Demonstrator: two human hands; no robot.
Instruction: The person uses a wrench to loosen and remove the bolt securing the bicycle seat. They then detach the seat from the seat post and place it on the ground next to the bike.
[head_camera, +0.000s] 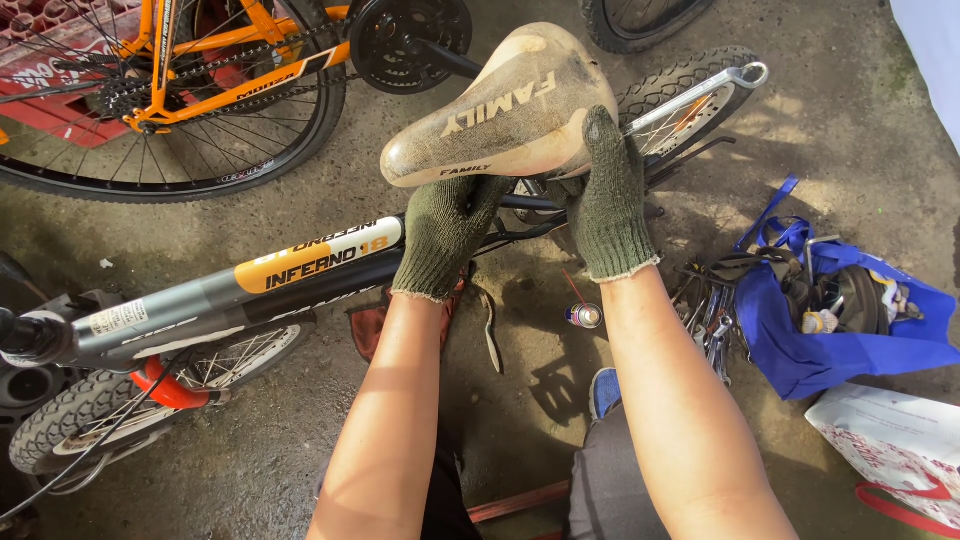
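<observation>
Your left hand (443, 232), in a dark green knit glove, cups the underside of the dusty tan bicycle saddle (500, 105), fingers curled up against its narrow end. Your right hand (610, 195), gloved the same way, grips the saddle's wider end, with the fingers closed over its side edge. A long silver wrench (700, 92) projects from behind the right hand; whether that hand also holds it cannot be determined.

The saddle sits above the black frame (250, 290) of a small bicycle lying on its side, near the frame's rear end. The front wheel (130, 400) of that bicycle, with an orange fender, lies at lower left.

The surface is a rough, stained concrete floor (480, 400) in strong sunlight. A small spray can (584, 315) stands on it between your forearms. A blue cloth bag (840, 330) with tools spilling from it rests to the right. An orange bicycle (200, 80) stands at upper left.
</observation>
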